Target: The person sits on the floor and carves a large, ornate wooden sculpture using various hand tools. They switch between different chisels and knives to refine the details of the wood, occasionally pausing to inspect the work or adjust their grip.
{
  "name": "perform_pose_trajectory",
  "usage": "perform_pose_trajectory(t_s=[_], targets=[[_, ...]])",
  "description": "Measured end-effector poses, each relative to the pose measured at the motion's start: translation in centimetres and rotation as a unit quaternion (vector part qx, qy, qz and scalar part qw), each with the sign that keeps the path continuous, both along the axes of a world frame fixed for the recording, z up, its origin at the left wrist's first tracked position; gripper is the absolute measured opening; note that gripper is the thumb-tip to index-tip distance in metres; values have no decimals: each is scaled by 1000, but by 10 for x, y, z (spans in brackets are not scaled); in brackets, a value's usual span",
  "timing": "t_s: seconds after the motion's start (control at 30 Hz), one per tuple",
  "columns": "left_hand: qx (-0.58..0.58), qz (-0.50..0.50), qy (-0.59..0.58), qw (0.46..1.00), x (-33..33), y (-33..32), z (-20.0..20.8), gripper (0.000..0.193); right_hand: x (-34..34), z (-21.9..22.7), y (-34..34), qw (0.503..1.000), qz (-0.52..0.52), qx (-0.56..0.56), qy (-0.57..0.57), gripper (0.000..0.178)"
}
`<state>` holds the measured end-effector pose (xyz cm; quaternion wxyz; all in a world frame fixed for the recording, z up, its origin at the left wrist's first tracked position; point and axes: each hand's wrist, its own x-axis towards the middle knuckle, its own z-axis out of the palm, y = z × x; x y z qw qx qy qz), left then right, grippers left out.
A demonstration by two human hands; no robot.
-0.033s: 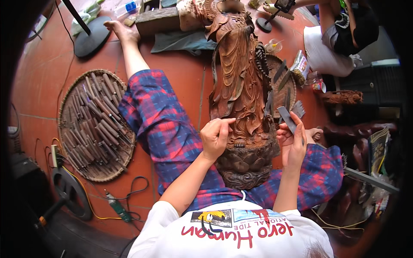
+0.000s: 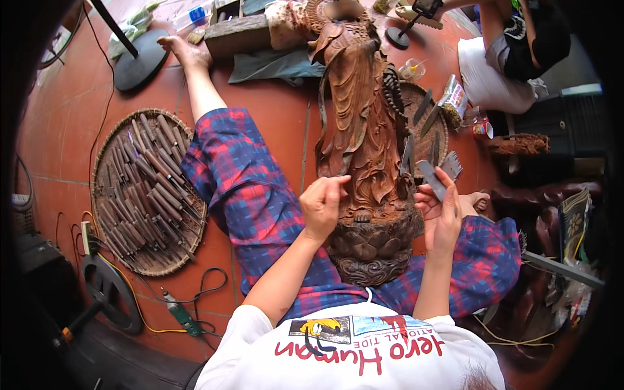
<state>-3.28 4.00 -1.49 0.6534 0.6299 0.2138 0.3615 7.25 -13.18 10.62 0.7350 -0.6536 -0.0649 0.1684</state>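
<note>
A carved reddish-brown wooden statue of a robed figure leans between my legs, its lotus-shaped base toward me. My left hand is closed beside the lower robe, forefinger and thumb drawn together near the carving. What its fingers hold, if anything, is hidden. To the right of the base, my right hand pinches a flat grey strip between thumb and fingers, raised off the statue. The strip's exact kind is unclear. Behind it, a round woven tray carries several dark flat strips.
A large round basket of wooden-handled carving tools lies left of my leg. Nearer are a green power tool and cables. A wooden block sits at the far side; another person sits at far right.
My left hand has drawn slightly left, its fingers more curled. My right hand still holds the grey strip, tilted a little differently. The view has shifted slightly.
</note>
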Motion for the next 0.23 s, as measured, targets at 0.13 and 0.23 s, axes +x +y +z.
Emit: perform_pose_trajectory(t_s=[0.13,0.23], targets=[[-119,63,41,990,-6,6,-19,37,-7,-21,-7,996,15,79,49,42],[-65,32,69,995,-15,3,-31,38,-11,-27,-15,994,34,100,37,39]])
